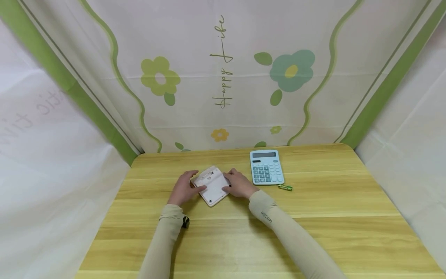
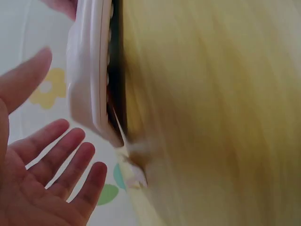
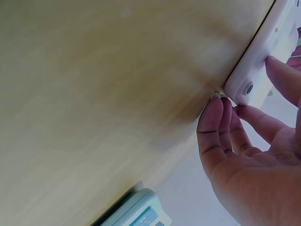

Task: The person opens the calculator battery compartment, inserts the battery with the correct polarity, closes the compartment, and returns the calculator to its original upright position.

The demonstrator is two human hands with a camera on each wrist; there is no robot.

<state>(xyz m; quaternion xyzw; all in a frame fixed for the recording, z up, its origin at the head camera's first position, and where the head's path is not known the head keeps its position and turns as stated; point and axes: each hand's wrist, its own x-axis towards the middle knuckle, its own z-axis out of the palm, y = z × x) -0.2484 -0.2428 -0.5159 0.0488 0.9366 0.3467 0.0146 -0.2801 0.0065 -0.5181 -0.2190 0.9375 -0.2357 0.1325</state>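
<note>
A pale pink calculator (image 1: 216, 190) lies face down on the table, its back up with a small compartment opening near the far end. Keys show along its underside in the left wrist view. At its left edge is my left hand (image 1: 182, 188), fingers spread and fairly straight, with a gap to the casing in the left wrist view (image 2: 51, 174). My right hand (image 1: 240, 184) grips the right side: the thumb lies on the back, the index fingertip meets the corner, and the other fingers curl low beside the edge (image 3: 249, 141).
A light blue calculator (image 1: 266, 167) lies face up to the right of my right hand. Just below it is a green battery (image 1: 285, 187). The wooden table (image 1: 223, 240) ends at a printed curtain (image 1: 223, 116) at the back, with white cloth on both sides.
</note>
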